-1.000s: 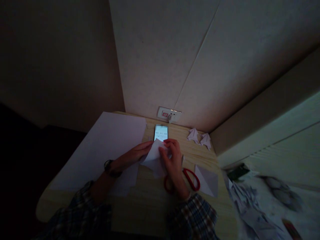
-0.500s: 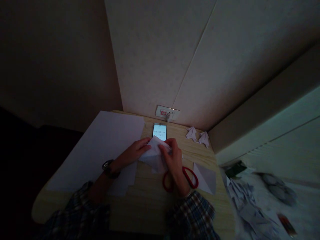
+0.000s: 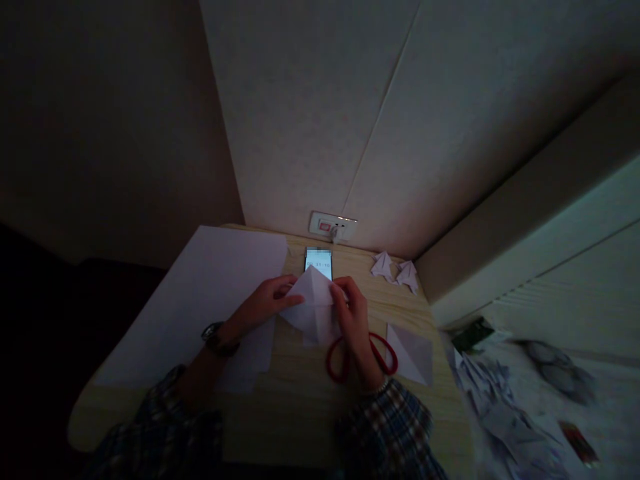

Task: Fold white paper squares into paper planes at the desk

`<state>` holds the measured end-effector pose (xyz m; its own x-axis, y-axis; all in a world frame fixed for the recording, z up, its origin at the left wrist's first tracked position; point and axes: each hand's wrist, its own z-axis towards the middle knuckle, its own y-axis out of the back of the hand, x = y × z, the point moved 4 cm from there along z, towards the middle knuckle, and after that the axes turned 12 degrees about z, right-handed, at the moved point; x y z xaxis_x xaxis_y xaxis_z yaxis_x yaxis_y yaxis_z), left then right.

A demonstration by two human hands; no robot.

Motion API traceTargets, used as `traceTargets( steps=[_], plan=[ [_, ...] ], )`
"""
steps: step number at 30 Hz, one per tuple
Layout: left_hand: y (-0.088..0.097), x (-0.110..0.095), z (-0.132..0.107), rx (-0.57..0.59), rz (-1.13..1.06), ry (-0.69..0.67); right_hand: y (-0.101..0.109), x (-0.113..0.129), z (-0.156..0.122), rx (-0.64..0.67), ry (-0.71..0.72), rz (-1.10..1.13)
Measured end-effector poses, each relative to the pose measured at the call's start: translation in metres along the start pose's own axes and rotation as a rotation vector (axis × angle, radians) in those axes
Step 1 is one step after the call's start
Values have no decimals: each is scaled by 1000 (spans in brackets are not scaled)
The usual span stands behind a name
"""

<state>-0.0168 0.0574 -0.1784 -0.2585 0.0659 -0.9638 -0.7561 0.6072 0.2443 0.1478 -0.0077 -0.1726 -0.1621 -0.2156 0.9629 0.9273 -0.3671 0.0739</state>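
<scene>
Between my hands is a white sheet of folded paper (image 3: 314,300), its pointed tip up toward the phone and creases running through its middle. My left hand (image 3: 273,297) pinches its left edge, thumb on top and fingers beneath. On the right edge my right hand (image 3: 352,310) grips it between thumb and fingers. Under my right wrist lie scissors with red handles (image 3: 336,363); their blades are hidden. A lit phone (image 3: 319,260) showing a timer lies just beyond the paper, partly covered by its tip.
Large white sheets (image 3: 215,287) cover the table's left side. A creased paper square (image 3: 411,353) lies right of the scissors. Two folded paper figures (image 3: 383,265) sit at the back right, near the wall socket (image 3: 333,227). Crumpled papers (image 3: 500,407) lie beyond the table's right edge.
My right thumb has moved from the paper's middle to its right edge. The paper is now spread more evenly, with its central crease showing.
</scene>
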Motion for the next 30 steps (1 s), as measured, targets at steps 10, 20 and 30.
traceTargets(
  steps=[10,20,30],
  plan=[
    [15,0,-1,-220,-144,2,6,8,1,-93,179,12],
    [17,-5,-4,-205,-149,-99,6,-5,3,-148,27,245],
    [14,-5,-9,-132,-323,-77,13,2,0,-193,245,106]
  ],
)
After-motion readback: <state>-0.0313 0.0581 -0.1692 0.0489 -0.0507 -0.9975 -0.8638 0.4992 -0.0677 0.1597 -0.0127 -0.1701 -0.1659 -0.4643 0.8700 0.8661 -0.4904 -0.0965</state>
